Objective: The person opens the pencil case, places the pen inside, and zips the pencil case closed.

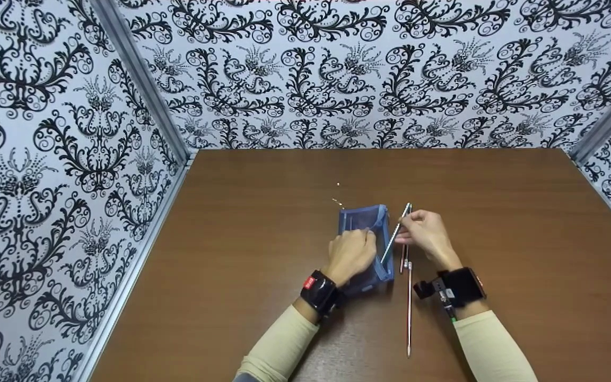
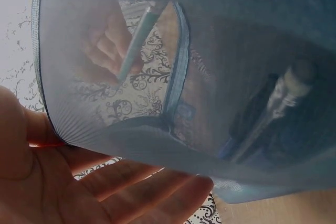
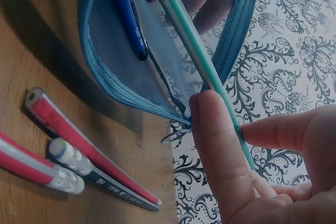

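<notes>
A blue mesh zip pouch (image 1: 359, 217) stands tilted over the table with its mouth facing right. My left hand (image 1: 352, 255) grips its upper side, fingers against the mesh in the left wrist view. Between thumb and fingers, my right hand (image 1: 426, 233) pinches a green pencil (image 3: 184, 32), which slants through the pouch's open mouth. Inside the pouch lie a blue pen (image 3: 126, 17) and a pencil with a white eraser end (image 2: 281, 95).
Just right of the pouch, a red pencil (image 3: 86, 137), a black pencil (image 3: 113, 186) and another red pencil (image 3: 26, 160) with an eraser lie on the wooden table (image 1: 242, 223). A patterned wall (image 1: 369, 79) borders the back.
</notes>
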The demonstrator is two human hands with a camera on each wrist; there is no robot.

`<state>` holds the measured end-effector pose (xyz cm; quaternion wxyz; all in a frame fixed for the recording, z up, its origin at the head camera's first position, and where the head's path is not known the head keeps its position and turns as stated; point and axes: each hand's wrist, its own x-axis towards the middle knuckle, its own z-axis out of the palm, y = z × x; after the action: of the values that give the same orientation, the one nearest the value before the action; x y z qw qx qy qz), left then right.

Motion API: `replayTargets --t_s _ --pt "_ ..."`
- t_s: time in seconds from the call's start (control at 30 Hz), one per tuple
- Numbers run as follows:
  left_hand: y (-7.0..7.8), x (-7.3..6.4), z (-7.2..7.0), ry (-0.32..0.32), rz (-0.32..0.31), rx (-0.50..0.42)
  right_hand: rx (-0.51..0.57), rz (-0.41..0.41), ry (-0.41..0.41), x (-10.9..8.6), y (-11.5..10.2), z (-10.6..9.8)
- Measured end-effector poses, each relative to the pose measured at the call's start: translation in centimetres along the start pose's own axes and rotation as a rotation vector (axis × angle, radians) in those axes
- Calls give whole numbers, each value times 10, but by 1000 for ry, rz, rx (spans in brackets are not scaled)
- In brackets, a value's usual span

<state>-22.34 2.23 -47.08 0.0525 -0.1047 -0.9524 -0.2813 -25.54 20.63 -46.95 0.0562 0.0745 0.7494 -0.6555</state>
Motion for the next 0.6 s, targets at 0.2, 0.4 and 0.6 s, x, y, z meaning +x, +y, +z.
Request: replayTargets --t_s 0.2,0.4,0.6 --pt "1 0 0 -19 -9 -12 -4 13 -12 1 3 2" --pt "2 0 0 -21 -16 -12 -13 13 -12 1 3 4" --pt "2 0 0 -24 -16 -7 -19 15 -17 1 3 4"
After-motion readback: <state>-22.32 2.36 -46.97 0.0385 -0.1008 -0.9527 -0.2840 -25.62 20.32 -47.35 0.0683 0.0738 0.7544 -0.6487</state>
